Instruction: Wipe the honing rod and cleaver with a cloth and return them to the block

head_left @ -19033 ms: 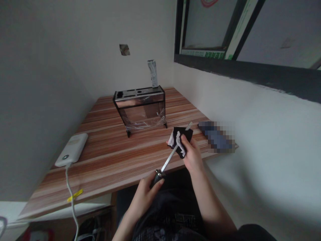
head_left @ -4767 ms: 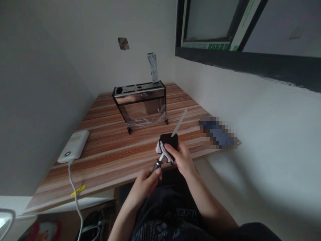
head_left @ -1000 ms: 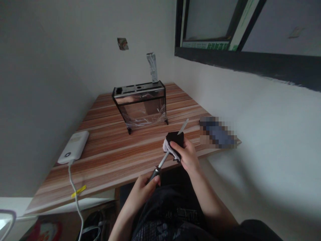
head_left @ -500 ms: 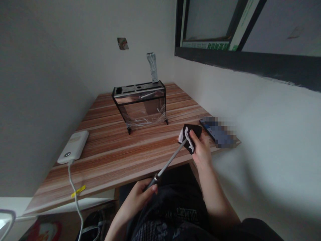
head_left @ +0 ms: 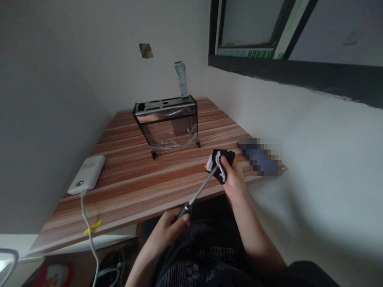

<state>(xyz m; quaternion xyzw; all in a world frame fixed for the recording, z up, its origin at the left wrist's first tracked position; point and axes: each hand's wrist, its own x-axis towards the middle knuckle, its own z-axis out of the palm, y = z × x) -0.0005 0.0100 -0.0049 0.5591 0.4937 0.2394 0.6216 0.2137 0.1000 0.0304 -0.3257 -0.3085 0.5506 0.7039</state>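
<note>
Gripping the rod (head_left: 202, 186) by its dark handle (head_left: 183, 212) in a closed left hand (head_left: 167, 229), close to the table's (head_left: 125, 159) front edge. Clamping a folded black-and-white cloth (head_left: 219, 162) about the rod's far end in the right hand (head_left: 235, 181), over the near right part of the table. Slanting the rod up and to the right, bare from handle to cloth.

Hiding the tip at the cloth now, after showing it well past the far side a second ago. Baring a longer stretch of rod above the handle than at that moment, with the cloth slid outward. Bringing the cloth slightly back to the left compared with half a second ago, when nearer the phone (head_left: 247, 149), partly pixelated, at the right edge.

Standing upright behind, unmoved on the table: a clear-sided holder (head_left: 167, 125), with a wrapped piece (head_left: 181, 79) rising from its right end. Lying at left, also unchanged: a white power bank (head_left: 86, 175), its cable (head_left: 86, 217) running over yellow tape (head_left: 94, 226).
</note>
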